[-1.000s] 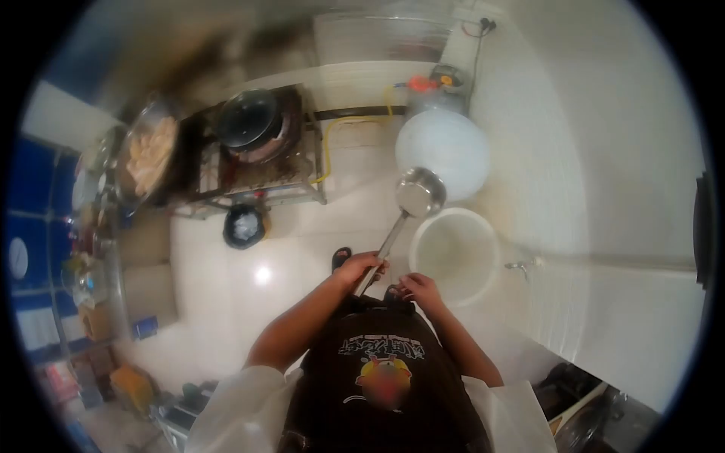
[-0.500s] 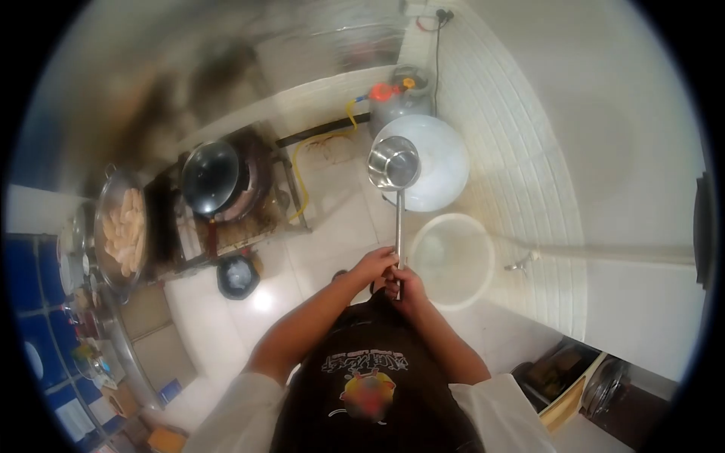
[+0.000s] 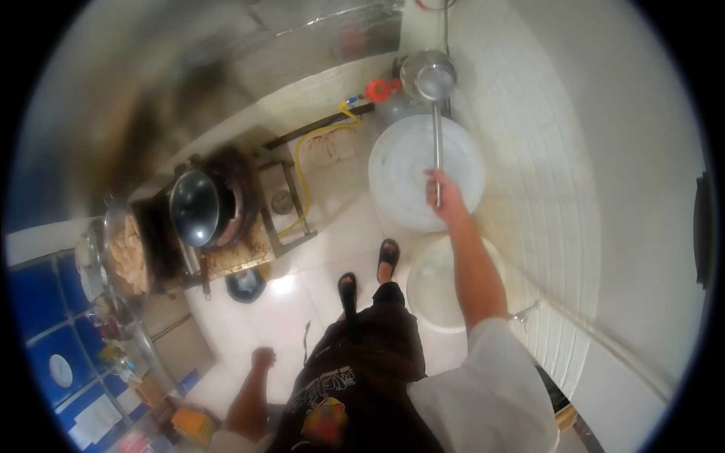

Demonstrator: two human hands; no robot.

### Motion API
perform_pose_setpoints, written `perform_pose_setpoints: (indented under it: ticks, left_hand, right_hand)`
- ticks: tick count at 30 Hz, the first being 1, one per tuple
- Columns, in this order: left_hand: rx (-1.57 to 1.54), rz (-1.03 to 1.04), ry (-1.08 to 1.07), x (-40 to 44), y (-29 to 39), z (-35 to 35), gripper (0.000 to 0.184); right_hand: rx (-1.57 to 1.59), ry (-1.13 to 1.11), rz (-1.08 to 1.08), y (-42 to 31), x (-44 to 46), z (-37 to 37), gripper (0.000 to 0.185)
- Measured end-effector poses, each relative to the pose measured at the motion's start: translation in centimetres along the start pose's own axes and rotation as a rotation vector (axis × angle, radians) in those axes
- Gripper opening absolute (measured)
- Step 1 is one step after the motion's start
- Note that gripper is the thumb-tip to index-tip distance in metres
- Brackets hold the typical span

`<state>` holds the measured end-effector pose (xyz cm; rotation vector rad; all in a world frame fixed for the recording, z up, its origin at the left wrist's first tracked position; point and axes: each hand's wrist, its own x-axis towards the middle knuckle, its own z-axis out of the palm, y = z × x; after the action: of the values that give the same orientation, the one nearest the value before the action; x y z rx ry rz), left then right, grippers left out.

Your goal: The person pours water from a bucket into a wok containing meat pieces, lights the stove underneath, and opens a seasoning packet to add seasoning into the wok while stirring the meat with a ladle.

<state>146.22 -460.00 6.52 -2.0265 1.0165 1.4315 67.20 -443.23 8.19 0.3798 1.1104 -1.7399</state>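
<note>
Closed around metal handle (image 3: 438,143), right hand (image 3: 447,200) now steers ladle (image 3: 429,75) alone, past round white lid (image 3: 400,174); left hand (image 3: 262,359) has let go, can't tell how open

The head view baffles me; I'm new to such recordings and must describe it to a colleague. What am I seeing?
No machine here: a person wears the camera on their head, looking forward and down past their body. Their right hand grips the handle of a metal ladle; the left hand is out to the side, holding nothing visible. A dark pan sits on the stove. Beside it, a metal bowl holds pale pieces.
</note>
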Motion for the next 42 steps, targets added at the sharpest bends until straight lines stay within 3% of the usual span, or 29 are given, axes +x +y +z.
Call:
perform_pose_setpoints:
  ticks: [1, 2, 3, 5, 7, 8, 9, 11, 12, 14, 15, 17, 18, 23, 25, 30, 36, 38, 40, 41, 42]
  left_hand:
    - [-0.225, -0.11, -0.04, 0.3, -2.1, -0.8, 0.019]
    - [-0.279, -0.051, -0.045, -2.0, -2.9, 0.0, 0.027]
    - [-0.174, -0.044, 0.027, -5.1, -1.6, 2.0, 0.033]
    - [-0.287, 0.024, -0.072, -8.7, -0.7, 4.9, 0.033]
    - [-0.196, -0.004, -0.027, -12.0, 2.3, 8.8, 0.027]
    - [-0.132, 0.142, -0.082, -12.9, 2.5, 9.9, 0.025]
    - [0.151, 0.427, -0.136, -11.1, 0.1, 10.3, 0.025]
    - [0.654, 0.776, -0.113, -10.6, 0.2, 10.7, 0.024]
    - [0.654, 0.771, -0.115, -9.7, -0.2, 10.8, 0.024]
    - [0.933, 1.102, -0.033, -8.2, -0.9, 10.4, 0.026]
    - [0.931, 1.098, -0.033, -9.9, 0.3, 10.9, 0.026]
    - [-0.026, 0.196, -0.08, -15.1, 6.3, 12.5, 0.027]
    - [-0.221, 0.062, -0.07, -15.0, 6.9, 12.6, 0.029]
    - [-0.252, 0.055, -0.048, -14.8, 7.3, 12.5, 0.03]
    - [-0.03, 0.243, -0.102, -15.0, 7.4, 12.5, 0.03]
    - [-0.04, 0.196, -0.061, -15.7, 7.5, 13.5, 0.028]
    - [0.022, 0.29, -0.021, -15.3, 5.7, 13.1, 0.022]
    - [0.004, 0.283, -0.026, -14.9, 5.2, 12.5, 0.019]
    - [0.823, 0.762, -0.024, -12.2, 3.9, 11.5, 0.012]
    - [0.763, 0.918, 0.004, -10.0, 2.5, 11.2, 0.012]
    - [0.774, 0.926, 0.011, -11.7, 4.0, 11.7, 0.014]
  right_hand:
    - [0.019, -0.053, 0.015, -1.9, 2.2, 0.1, 0.035]
    - [0.023, -0.054, 0.023, -3.3, 4.2, 0.3, 0.035]
    - [0.035, -0.102, 0.046, -4.6, 6.0, 0.4, 0.037]
    - [0.052, -0.144, 0.078, -6.2, 8.0, 0.5, 0.039]
    - [0.008, -0.158, 0.062, -7.2, 9.2, 0.9, 0.041]
    - [0.029, -0.175, 0.092, -7.6, 10.1, 0.6, 0.042]
    - [0.03, -0.172, 0.101, -7.8, 10.6, 0.2, 0.042]
    - [0.017, -0.21, 0.127, -8.0, 10.9, -0.7, 0.042]
    - [0.017, -0.208, 0.132, -8.2, 10.8, -1.0, 0.042]
    - [-0.024, -0.059, 0.095, -8.3, 10.2, -1.3, 0.04]
    - [-0.025, -0.06, 0.099, -8.3, 10.1, -1.8, 0.04]
    - [-0.06, -0.069, 0.099, -8.2, 10.0, -3.2, 0.038]
    - [-0.059, -0.07, 0.1, -8.1, 10.0, -3.5, 0.038]
    - [-0.15, -0.039, 0.033, -7.9, 9.0, -4.0, 0.042]
    - [-0.19, -0.032, 0.032, -8.1, 8.8, -3.9, 0.042]
    - [-0.236, -0.029, 0.014, -8.0, 9.0, -4.5, 0.036]
    - [-0.204, 0.04, 0.045, -7.4, 7.3, -4.7, 0.051]
    - [-0.051, 0.062, -0.056, -6.0, 6.8, -5.8, 0.062]
    - [0.028, 0.214, -0.131, -3.2, 6.8, -7.7, 0.064]
    - [0.093, 0.343, -0.207, -1.1, 6.3, -8.9, 0.066]
    - [0.066, 0.412, -0.224, 1.6, 5.6, -10.1, 0.062]
